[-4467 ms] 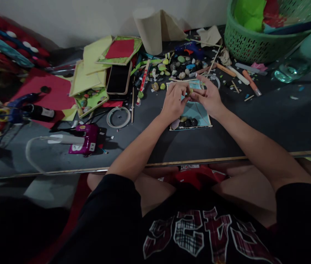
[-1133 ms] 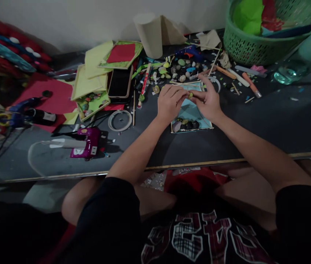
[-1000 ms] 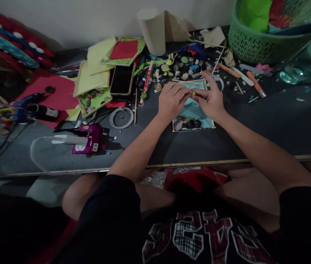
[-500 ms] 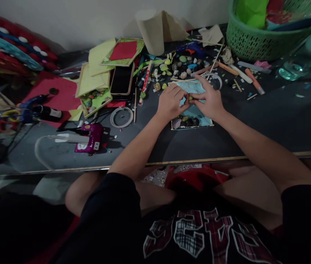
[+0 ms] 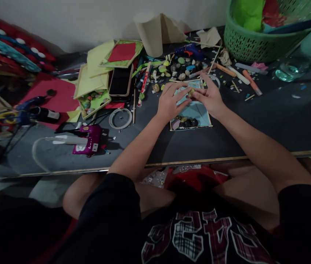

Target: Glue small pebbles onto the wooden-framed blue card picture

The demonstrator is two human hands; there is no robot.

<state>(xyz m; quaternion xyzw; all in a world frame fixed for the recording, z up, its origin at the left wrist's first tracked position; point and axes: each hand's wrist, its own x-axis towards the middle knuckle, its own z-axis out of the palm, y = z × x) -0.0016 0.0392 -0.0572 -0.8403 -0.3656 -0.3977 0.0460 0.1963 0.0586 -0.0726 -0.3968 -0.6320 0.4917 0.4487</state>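
A small yellowish pebble (image 5: 191, 92) is pinched in the fingertips of my right hand (image 5: 212, 98), above a light-blue panel (image 5: 201, 110) framed with thin sticks. From the other side my left hand (image 5: 170, 99) reaches in, thumb and fingers apart, its fingertips close to the pebble; whether they touch it I cannot tell. Dark stones (image 5: 191, 123) and a pale purplish stone (image 5: 175, 124) line the panel's near edge. My hands cover part of the panel's upper half.
Behind the panel lie loose pebbles (image 5: 182, 76) and a blue glue gun (image 5: 192, 50). At right are a green basket (image 5: 245, 44) and a glass bottle (image 5: 295, 68). A phone (image 5: 120, 82), tape roll (image 5: 120, 118) and purple device (image 5: 91, 141) occupy the left side.
My left hand's fingers have spread from a pinch around the pebble. The pebble now shows more clearly in my right fingertips, slightly farther from me.
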